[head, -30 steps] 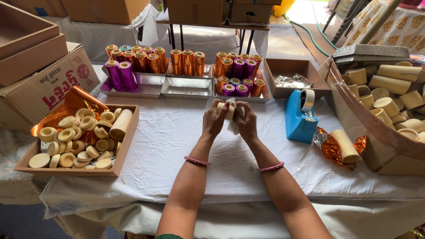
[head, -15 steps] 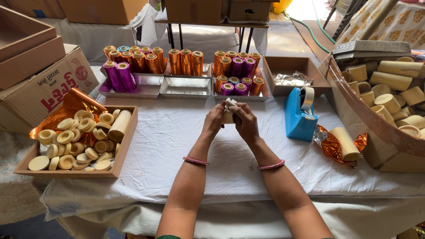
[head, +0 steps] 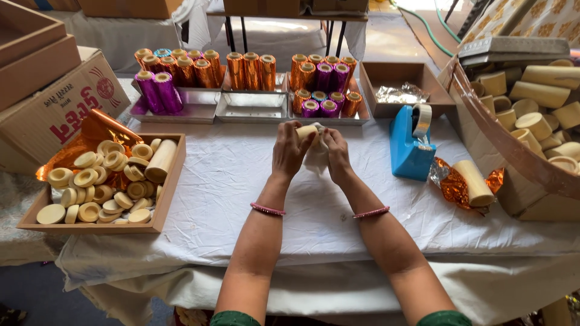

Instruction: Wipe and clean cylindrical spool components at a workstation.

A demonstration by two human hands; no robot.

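Over the table (head: 254,181), left hand (head: 289,151) grips a cream block (head: 306,133); right hand (head: 336,154) presses a white cloth (head: 316,158) to it, seemingly wiping. 3 trays (head: 252,111) hold foil-wrapped rolls (head: 251,69); many bare pieces (head: 99,187) wait.

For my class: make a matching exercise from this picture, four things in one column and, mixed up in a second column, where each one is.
Things:
1. tape dispenser
2. wooden tray of cream rings
3. small cream cylinder
4. crumpled silver foil

Places:
A. in the brown box behind the dispenser
B. held between left hand and right hand, with a white cloth
C. on the white cloth, right of the hands
D. at the table's left end

Pairs: 1-C, 2-D, 3-B, 4-A
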